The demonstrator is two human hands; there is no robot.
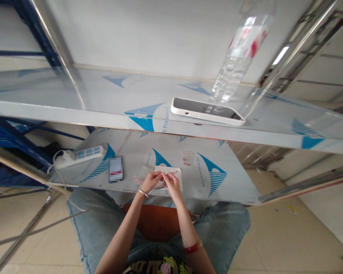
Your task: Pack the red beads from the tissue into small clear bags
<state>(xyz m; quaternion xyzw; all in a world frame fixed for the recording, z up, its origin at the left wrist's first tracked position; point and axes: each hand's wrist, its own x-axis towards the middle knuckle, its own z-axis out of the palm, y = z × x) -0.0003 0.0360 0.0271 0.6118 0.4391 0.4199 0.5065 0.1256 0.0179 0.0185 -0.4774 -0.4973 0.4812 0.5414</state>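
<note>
My left hand (152, 182) and my right hand (172, 183) meet at the fingertips over a shallow white tray (179, 176). The fingers of both hands are pinched together. Whatever lies between them is too small to make out. Beneath the hands, thin reddish pieces show in the tray, partly covered by my fingers. To the left of my left hand lies a clear plastic bag (140, 172) with reddish strands near it. A smaller clear bag (188, 158) with a bit of red in it rests beyond the tray, to the right.
On the lower shelf (234, 186), a power strip (88, 153) with a plugged-in cable and a phone-like device (116, 169) lie to the left. The upper shelf (108, 110) crosses in front, bearing a white-cased phone (208, 111) and a clear bottle (234, 61). Metal posts stand at both sides.
</note>
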